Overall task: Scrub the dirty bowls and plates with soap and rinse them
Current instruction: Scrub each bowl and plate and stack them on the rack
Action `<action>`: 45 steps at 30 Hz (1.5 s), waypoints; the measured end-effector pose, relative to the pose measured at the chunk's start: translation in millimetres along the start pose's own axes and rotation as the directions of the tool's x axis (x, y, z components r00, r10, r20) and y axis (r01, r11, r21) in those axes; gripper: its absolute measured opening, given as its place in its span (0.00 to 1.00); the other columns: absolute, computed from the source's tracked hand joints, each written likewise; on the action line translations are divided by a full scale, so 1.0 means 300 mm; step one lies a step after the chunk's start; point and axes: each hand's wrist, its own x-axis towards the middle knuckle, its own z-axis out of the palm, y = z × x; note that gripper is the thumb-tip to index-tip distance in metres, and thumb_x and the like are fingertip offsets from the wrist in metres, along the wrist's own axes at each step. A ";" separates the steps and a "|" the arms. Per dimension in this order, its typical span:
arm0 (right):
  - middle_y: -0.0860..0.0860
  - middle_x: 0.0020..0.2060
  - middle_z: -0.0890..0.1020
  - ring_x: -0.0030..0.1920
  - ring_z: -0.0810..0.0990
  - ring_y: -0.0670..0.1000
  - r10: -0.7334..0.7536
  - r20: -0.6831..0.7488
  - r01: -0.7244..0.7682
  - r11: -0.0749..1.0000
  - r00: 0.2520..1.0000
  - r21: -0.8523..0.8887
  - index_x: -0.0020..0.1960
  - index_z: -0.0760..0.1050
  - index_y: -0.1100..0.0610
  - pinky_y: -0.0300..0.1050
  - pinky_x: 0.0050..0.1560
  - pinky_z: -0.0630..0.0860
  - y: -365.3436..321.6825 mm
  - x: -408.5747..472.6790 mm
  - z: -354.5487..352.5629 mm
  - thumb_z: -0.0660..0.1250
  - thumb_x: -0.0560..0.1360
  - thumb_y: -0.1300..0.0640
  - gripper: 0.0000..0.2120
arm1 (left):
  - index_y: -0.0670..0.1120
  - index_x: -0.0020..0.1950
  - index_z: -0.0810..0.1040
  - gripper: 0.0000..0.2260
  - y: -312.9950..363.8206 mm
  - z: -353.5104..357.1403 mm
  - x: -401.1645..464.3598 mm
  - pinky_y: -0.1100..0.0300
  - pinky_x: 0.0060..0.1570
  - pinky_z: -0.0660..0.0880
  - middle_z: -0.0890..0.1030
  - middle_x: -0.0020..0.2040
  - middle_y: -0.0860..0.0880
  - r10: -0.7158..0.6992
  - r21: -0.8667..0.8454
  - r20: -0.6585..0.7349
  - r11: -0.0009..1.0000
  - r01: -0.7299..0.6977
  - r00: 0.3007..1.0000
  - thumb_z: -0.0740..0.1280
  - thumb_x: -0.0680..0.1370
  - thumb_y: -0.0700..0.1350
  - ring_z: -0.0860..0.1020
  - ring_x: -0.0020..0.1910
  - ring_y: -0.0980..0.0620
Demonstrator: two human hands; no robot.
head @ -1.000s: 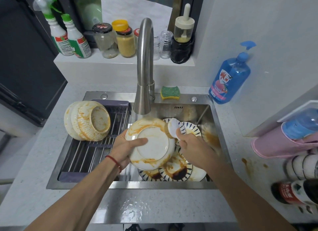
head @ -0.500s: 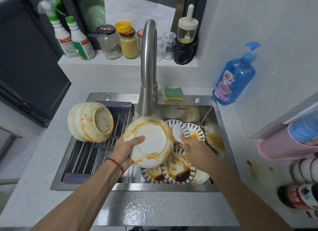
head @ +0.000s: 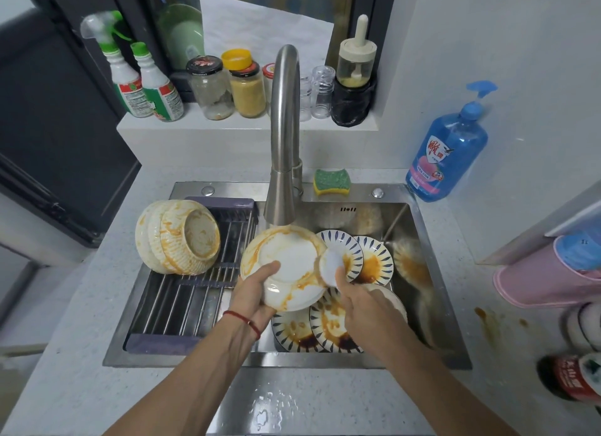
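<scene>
The task stands at an early stage, judged from the soiling visible. The white plate (head: 286,266) held beneath the spout of the faucet (head: 284,136) carries orange sauce streaks on its underside and rim. Below the faucet, the patterned plates (head: 328,325) in the sink (head: 432,273) hold brown and orange residue. The stacked bowls (head: 179,237) on the drain rack (head: 192,295), left of the faucet, are smeared and unwashed. No water stream is visible at the spout, and no rinsed item can be identified. The left hand (head: 253,294) grips the near edge of the white plate, thumb across its underside, fingers curled behind. The right hand (head: 364,308) pinches a white scrubbing pad (head: 331,266) between thumb and fingers, pressing it against the plate's right rim. The soap bottle (head: 445,152) stands on the worktop right of the faucet, well apart from both hands.
</scene>
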 end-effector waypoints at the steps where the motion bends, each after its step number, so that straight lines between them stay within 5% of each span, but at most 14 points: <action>1: 0.46 0.38 0.75 0.38 0.74 0.46 -0.023 0.016 0.023 1.000 1.000 -0.012 0.84 0.48 0.47 0.41 0.36 0.73 -0.013 -0.021 0.017 0.59 0.85 0.58 0.32 | 0.41 0.72 0.73 0.25 -0.008 0.009 -0.001 0.26 0.60 0.75 0.82 0.62 0.34 -0.008 -0.016 -0.011 1.000 0.008 1.000 0.73 0.75 0.35 0.81 0.61 0.31; 5: 0.45 0.40 0.77 0.39 0.78 0.47 0.050 -0.049 -0.050 0.999 0.998 -0.006 0.84 0.49 0.47 0.42 0.42 0.80 0.018 0.001 0.027 0.61 0.84 0.56 0.33 | 0.40 0.65 0.76 0.14 -0.037 0.051 -0.013 0.32 0.60 0.77 0.83 0.60 0.34 -0.043 -0.060 -0.013 0.997 0.042 0.999 0.69 0.79 0.35 0.81 0.60 0.32; 8: 0.46 0.39 0.76 0.40 0.77 0.47 0.021 -0.048 -0.022 1.000 0.999 -0.019 0.83 0.46 0.46 0.44 0.37 0.77 -0.018 -0.032 0.051 0.62 0.83 0.56 0.35 | 0.39 0.67 0.76 0.16 -0.051 0.070 -0.015 0.32 0.63 0.75 0.82 0.62 0.33 -0.051 -0.117 -0.033 0.992 0.047 0.998 0.68 0.79 0.35 0.80 0.63 0.32; 14: 0.47 0.43 0.77 0.43 0.76 0.47 0.040 -0.069 -0.041 0.999 0.997 -0.020 0.84 0.46 0.47 0.45 0.40 0.75 -0.041 -0.057 0.059 0.62 0.83 0.59 0.36 | 0.39 0.62 0.78 0.12 -0.061 0.114 -0.035 0.43 0.43 0.84 0.85 0.51 0.38 -0.042 -0.158 -0.040 0.987 0.035 0.998 0.64 0.80 0.34 0.83 0.49 0.37; 19: 0.48 0.45 0.78 0.45 0.78 0.49 0.077 -0.100 -0.084 0.994 0.992 -0.072 0.84 0.44 0.47 0.47 0.44 0.78 -0.027 -0.051 0.048 0.61 0.83 0.58 0.37 | 0.39 0.57 0.79 0.10 -0.060 0.149 -0.036 0.39 0.57 0.79 0.83 0.50 0.37 -0.023 -0.145 -0.037 0.989 0.017 0.999 0.63 0.78 0.33 0.82 0.49 0.37; 23: 0.50 0.49 0.79 0.48 0.78 0.53 -0.070 -0.074 0.063 0.994 0.995 -0.092 0.83 0.41 0.45 0.51 0.47 0.77 -0.103 -0.116 0.088 0.61 0.82 0.59 0.39 | 0.39 0.54 0.77 0.07 -0.074 0.169 -0.039 0.44 0.45 0.83 0.80 0.49 0.39 -0.040 -0.103 -0.072 0.994 0.032 0.997 0.62 0.78 0.35 0.81 0.48 0.37; 26: 0.49 0.46 0.77 0.48 0.80 0.52 0.049 -0.109 -0.060 0.993 0.993 -0.099 0.83 0.42 0.46 0.51 0.48 0.79 -0.047 -0.068 0.058 0.60 0.82 0.60 0.38 | 0.37 0.64 0.77 0.22 -0.079 0.177 -0.042 0.33 0.60 0.78 0.82 0.59 0.36 -0.006 -0.128 -0.071 0.992 -0.004 0.997 0.64 0.70 0.32 0.81 0.61 0.32; 31: 0.51 0.48 0.80 0.47 0.80 0.55 -0.031 -0.062 0.023 0.991 0.998 -0.131 0.83 0.41 0.47 0.54 0.47 0.79 -0.074 -0.132 0.071 0.60 0.81 0.61 0.39 | 0.35 0.61 0.77 0.20 -0.087 0.177 -0.059 0.36 0.58 0.79 0.81 0.57 0.37 -0.011 -0.118 -0.092 0.993 0.000 0.996 0.64 0.69 0.32 0.81 0.59 0.33; 34: 0.51 0.45 0.78 0.45 0.78 0.52 0.087 -0.089 -0.098 0.987 0.992 -0.125 0.83 0.42 0.48 0.49 0.42 0.75 -0.037 -0.096 0.057 0.59 0.83 0.60 0.37 | 0.35 0.66 0.77 0.34 -0.095 0.172 -0.058 0.29 0.62 0.75 0.82 0.63 0.36 0.022 -0.129 -0.082 0.991 -0.033 0.996 0.67 0.59 0.32 0.79 0.64 0.30; 36: 0.53 0.55 0.81 0.52 0.81 0.55 0.025 -0.050 -0.030 0.996 0.998 -0.088 0.83 0.41 0.47 0.52 0.48 0.80 -0.069 -0.130 0.083 0.61 0.82 0.60 0.39 | 0.34 0.66 0.77 0.40 -0.100 0.153 -0.044 0.28 0.61 0.75 0.82 0.63 0.36 0.012 -0.123 -0.090 0.992 -0.023 0.996 0.70 0.52 0.34 0.79 0.64 0.30; 38: 0.52 0.58 0.80 0.52 0.80 0.54 -0.019 -0.034 0.016 0.997 0.999 -0.075 0.83 0.42 0.46 0.53 0.49 0.80 -0.070 -0.144 0.083 0.62 0.81 0.60 0.39 | 0.34 0.67 0.77 0.46 -0.099 0.131 -0.031 0.29 0.56 0.78 0.82 0.63 0.36 -0.007 -0.092 -0.106 0.996 -0.003 0.994 0.72 0.47 0.34 0.81 0.61 0.30; 42: 0.50 0.47 0.80 0.46 0.77 0.50 0.106 -0.065 -0.109 0.992 0.992 -0.056 0.83 0.50 0.47 0.49 0.44 0.77 0.013 -0.046 -0.003 0.58 0.84 0.57 0.31 | 0.38 0.63 0.80 0.30 -0.082 0.121 -0.066 0.38 0.47 0.83 0.85 0.59 0.37 0.065 0.102 -0.082 0.993 -0.057 0.995 0.71 0.60 0.30 0.84 0.56 0.34; 45: 0.53 0.47 0.80 0.48 0.78 0.54 0.114 -0.052 -0.113 0.993 0.992 0.027 0.82 0.54 0.45 0.52 0.44 0.76 -0.013 -0.029 -0.033 0.54 0.85 0.55 0.26 | 0.46 0.63 0.78 0.29 -0.077 0.130 -0.088 0.35 0.49 0.83 0.85 0.56 0.42 0.219 0.307 0.019 0.927 -0.214 0.976 0.72 0.65 0.26 0.84 0.55 0.40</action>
